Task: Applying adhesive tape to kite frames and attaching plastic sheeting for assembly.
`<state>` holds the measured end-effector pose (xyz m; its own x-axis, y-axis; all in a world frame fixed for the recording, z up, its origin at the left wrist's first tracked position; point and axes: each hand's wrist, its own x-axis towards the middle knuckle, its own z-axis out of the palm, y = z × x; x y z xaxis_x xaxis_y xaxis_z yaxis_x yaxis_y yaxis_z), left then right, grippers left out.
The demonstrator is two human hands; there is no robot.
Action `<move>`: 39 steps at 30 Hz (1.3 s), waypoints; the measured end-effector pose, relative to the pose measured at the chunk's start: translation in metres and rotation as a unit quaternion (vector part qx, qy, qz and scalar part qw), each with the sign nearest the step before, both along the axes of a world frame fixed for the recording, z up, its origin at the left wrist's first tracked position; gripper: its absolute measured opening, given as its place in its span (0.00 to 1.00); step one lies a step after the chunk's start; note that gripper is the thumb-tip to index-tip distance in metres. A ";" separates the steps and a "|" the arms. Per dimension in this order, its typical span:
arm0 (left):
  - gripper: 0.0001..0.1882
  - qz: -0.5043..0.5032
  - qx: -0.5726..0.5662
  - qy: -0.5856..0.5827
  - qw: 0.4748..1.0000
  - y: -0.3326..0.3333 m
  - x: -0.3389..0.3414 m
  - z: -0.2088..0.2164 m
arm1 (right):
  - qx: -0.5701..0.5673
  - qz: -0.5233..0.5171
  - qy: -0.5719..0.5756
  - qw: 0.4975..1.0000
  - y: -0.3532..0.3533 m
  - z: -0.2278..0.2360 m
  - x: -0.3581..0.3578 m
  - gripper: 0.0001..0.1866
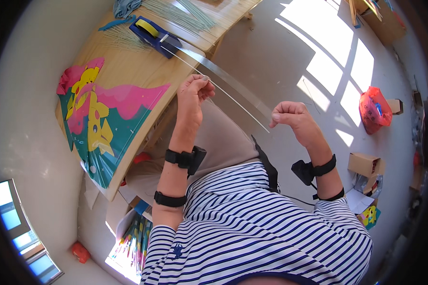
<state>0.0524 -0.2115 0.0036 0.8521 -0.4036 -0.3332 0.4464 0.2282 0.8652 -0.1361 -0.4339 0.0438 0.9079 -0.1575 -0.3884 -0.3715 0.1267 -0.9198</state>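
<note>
My left hand (195, 90) pinches a thin white rod (240, 105). The rod slants from near the tape dispenser down toward the right. My right hand (292, 118) is closed on the end of a strip of clear tape (230, 80). That strip runs taut from the blue tape dispenser (169, 47), which carries a yellow-cored roll, and passes just above the rod. Whether tape and rod touch is hard to tell. Left of my left hand, a printed kite-like sheet (121, 116) in pink, green and yellow lies on the wooden table (169, 73), hanging over its near edge.
Thin pale sticks (176, 14) lie in bundles at the table's far end, near a blue cloth (125, 7). A red plastic bag (373, 109) and a cardboard box (364, 164) stand on the floor at right. Colourful rolled sheets (133, 244) fill a box below the table.
</note>
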 end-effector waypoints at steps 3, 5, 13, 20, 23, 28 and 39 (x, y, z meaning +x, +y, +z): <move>0.03 0.017 0.010 -0.009 1.000 -0.001 0.005 0.003 | 0.034 -0.001 -0.001 0.999 0.000 -0.004 0.001 0.06; 0.03 0.015 0.006 -0.007 1.000 -0.003 0.007 0.001 | 0.042 -0.001 0.001 0.999 0.000 -0.004 -0.001 0.06; 0.03 0.005 0.029 -0.007 1.000 -0.008 0.014 -0.001 | 0.034 -0.003 0.007 0.999 0.001 0.000 -0.002 0.06; 0.03 -0.001 0.024 0.003 1.000 -0.006 0.017 -0.001 | 0.025 -0.004 0.018 1.000 0.001 -0.001 0.002 0.05; 0.03 0.003 0.035 0.011 0.999 0.009 0.023 0.005 | 0.020 -0.003 0.020 1.000 -0.002 -0.007 0.004 0.05; 0.02 0.076 0.103 -0.007 0.992 0.082 0.094 0.000 | 0.032 -0.005 0.057 0.998 -0.008 -0.026 0.009 0.03; 0.08 0.190 0.185 -0.041 0.963 0.140 0.272 -0.011 | 0.026 0.003 0.134 0.991 -0.015 -0.045 0.019 0.02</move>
<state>0.3240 -0.0716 -0.0069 0.9445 0.0760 -0.3196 0.3181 0.0317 0.9475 -0.1168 -0.4486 -0.0008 0.7719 -0.1251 -0.6233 -0.6027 0.1679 -0.7801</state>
